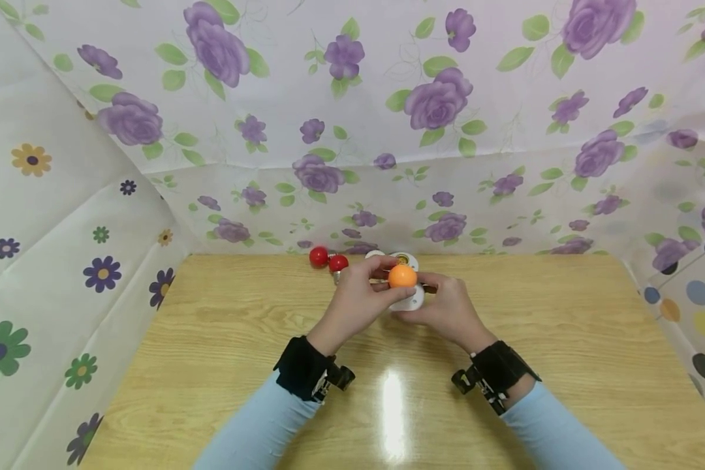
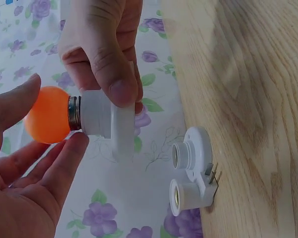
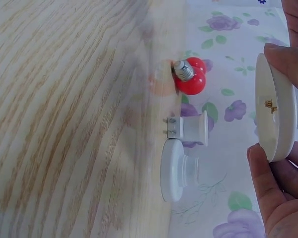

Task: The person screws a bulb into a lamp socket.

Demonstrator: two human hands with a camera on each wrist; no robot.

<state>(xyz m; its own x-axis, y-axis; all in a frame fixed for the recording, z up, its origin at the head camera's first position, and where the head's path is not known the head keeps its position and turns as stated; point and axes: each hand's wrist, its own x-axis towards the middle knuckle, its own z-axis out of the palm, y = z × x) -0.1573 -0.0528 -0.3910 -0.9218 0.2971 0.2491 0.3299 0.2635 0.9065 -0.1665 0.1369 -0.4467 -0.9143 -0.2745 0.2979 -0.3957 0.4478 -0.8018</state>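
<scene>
My left hand (image 1: 358,290) pinches an orange round bulb (image 1: 402,276) between thumb and fingers. My right hand (image 1: 454,310) grips a white round lamp holder (image 1: 414,301) by its wide base. In the left wrist view, the bulb's metal screw base (image 2: 74,113) meets the mouth of the holder's collar (image 2: 95,113), with some thread showing outside. Both pieces are held above the table, lying sideways in that view. The right wrist view shows the hollow underside of the lamp holder (image 3: 268,111) with brass contacts; the bulb is hidden there.
Beyond the hands, near the table's back edge, stand another round white lamp holder (image 2: 201,151) and a white plug-in socket with metal pins (image 2: 188,196). Two red bulbs (image 1: 319,256) lie to their left. A flowered cloth (image 1: 358,130) hangs behind the wooden table (image 1: 241,365).
</scene>
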